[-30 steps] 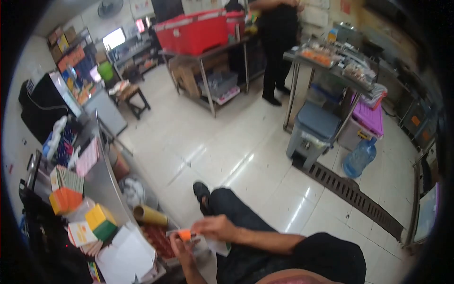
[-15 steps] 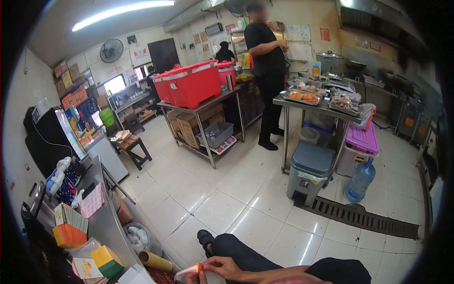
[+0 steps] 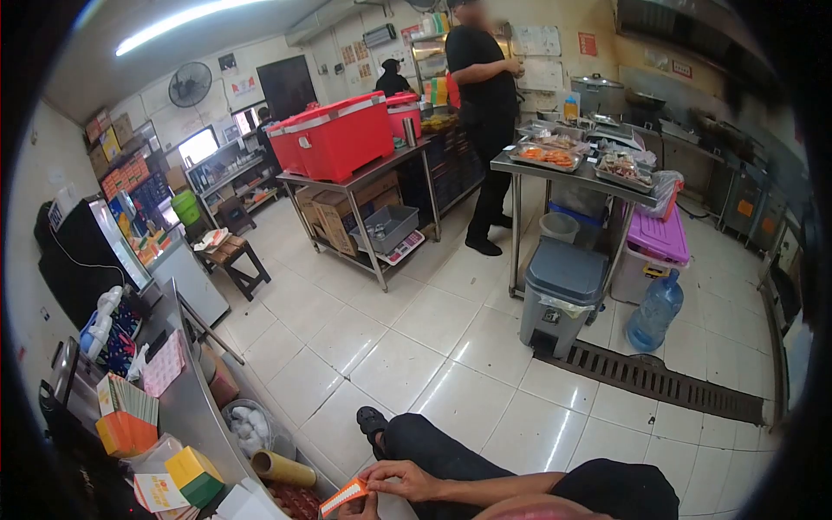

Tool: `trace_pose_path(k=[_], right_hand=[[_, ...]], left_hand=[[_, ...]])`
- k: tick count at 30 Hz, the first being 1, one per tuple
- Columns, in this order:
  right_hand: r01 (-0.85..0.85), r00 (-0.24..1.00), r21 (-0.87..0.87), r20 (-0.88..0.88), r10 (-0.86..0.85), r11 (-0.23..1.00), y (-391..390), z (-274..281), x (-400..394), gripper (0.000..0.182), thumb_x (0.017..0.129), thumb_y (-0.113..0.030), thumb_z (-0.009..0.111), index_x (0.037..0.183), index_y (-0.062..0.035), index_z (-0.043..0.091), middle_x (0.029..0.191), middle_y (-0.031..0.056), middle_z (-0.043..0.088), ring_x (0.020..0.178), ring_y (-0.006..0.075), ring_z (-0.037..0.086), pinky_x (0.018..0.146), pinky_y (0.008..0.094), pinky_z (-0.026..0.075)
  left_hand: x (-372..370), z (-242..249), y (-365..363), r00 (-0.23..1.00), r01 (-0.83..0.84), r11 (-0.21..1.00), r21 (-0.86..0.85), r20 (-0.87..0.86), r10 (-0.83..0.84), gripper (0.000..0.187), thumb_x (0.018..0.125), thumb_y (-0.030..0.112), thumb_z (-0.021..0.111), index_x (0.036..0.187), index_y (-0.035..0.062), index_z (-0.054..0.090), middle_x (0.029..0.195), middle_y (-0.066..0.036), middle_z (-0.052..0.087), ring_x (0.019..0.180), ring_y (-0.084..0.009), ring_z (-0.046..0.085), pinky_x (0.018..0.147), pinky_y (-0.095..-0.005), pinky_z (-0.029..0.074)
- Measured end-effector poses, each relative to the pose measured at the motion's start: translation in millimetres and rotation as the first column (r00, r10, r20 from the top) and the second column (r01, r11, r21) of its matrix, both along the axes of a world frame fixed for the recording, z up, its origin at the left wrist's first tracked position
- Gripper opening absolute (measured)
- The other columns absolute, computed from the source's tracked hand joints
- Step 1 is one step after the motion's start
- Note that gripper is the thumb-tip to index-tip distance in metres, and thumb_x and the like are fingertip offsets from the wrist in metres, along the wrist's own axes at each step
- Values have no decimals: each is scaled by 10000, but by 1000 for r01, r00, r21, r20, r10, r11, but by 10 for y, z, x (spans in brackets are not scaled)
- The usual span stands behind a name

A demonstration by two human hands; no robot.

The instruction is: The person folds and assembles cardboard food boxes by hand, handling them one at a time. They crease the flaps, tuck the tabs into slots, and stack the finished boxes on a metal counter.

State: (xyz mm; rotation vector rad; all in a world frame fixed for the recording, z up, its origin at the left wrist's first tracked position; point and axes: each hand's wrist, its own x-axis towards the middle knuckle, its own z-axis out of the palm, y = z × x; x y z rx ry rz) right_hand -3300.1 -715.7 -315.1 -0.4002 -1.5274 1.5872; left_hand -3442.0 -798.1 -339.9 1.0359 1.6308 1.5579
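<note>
At the bottom of the head view, I hold a small orange paper piece with a white patterned face (image 3: 344, 496) in both hands. My right hand (image 3: 407, 479) pinches its upper right end between thumb and fingers. Below it, my left hand (image 3: 362, 508) is closed on its lower edge, partly cut off by the frame. Just left of the hands are a brown cardboard tube (image 3: 283, 469) and white paper sheets (image 3: 249, 503). A yellow-and-green carton (image 3: 193, 477) and a stack of orange, white and green folded cartons (image 3: 128, 414) rest farther left.
A steel table (image 3: 195, 381) runs along my left. A bin of white plastic (image 3: 249, 426) stands beside it. Ahead are red coolers (image 3: 334, 139) on a steel table, a grey trash bin (image 3: 563, 290), a blue water jug (image 3: 654, 312) and a floor drain (image 3: 646, 386). A person in black (image 3: 484, 113) stands beyond.
The view has tilted slightly, so the room sits a little higher and farther left. The paper piece has turned, showing more of its white face. Both hands still hold it.
</note>
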Motion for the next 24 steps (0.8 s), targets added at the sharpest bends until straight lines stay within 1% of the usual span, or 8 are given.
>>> trace_pose_path(k=[3,9,14,15,18,19,22,24], right_hand=[[-71,997,-43,-40,70,997,13,47,30,248,918,-215,585,1007,8,649,1164,124,590,1085,188,550,921,321,429],[-124,992,145,30,121,982,97,20,67,211,919,-179,586,1020,-2,640,1199,129,559,1094,197,549,953,334,428],[-133,991,25,21,132,991,74,6,65,214,907,-194,604,997,-2,638,1232,132,546,1107,197,542,964,334,419],[-123,992,6,20,123,992,64,3,56,213,904,-195,607,989,-2,637,1236,130,545,1106,196,542,966,331,418],[-74,996,-191,-58,64,979,5,-25,14,206,897,-191,617,973,0,635,1228,123,555,1095,189,548,962,324,416],[-46,999,-134,-21,44,990,-8,-24,15,200,894,-189,620,971,-4,634,1218,123,564,1098,194,550,958,331,422],[31,998,37,60,-33,999,24,8,66,185,883,-178,630,965,-12,633,1192,123,588,1102,207,555,946,345,435],[81,994,127,58,-89,989,11,7,54,178,874,-167,638,959,-11,635,1180,121,595,1100,214,561,939,342,439]], left_hand=[[-26,51,-30,998,12,999,-43,-56,-14,197,780,70,740,926,-40,666,879,-63,673,787,-125,623,745,-249,495],[-106,-11,-4,998,22,999,-39,-64,-25,201,774,72,748,919,-29,653,856,-48,651,772,-118,597,729,-250,481],[-217,-168,12,994,23,999,-42,-109,-27,200,770,79,756,905,-17,643,815,-27,627,744,-110,570,705,-253,468],[-46,75,38,997,-71,996,-48,-24,70,200,763,77,763,892,-15,641,783,0,597,727,-100,550,678,-258,460],[7,372,67,709,-225,974,23,-682,180,245,756,99,775,919,-20,636,807,-4,599,752,-105,556,691,-246,462],[45,187,91,984,-136,989,51,-106,141,428,737,244,803,1019,-24,624,892,-101,642,736,-165,572,716,-241,478],[-7,-168,130,995,-80,964,252,76,63,238,845,134,685,988,-1,551,920,-105,615,825,-184,623,752,-295,536],[10,-122,94,984,-76,967,245,173,34,230,826,89,698,977,-14,558,953,-120,618,855,-190,622,773,-296,535]])
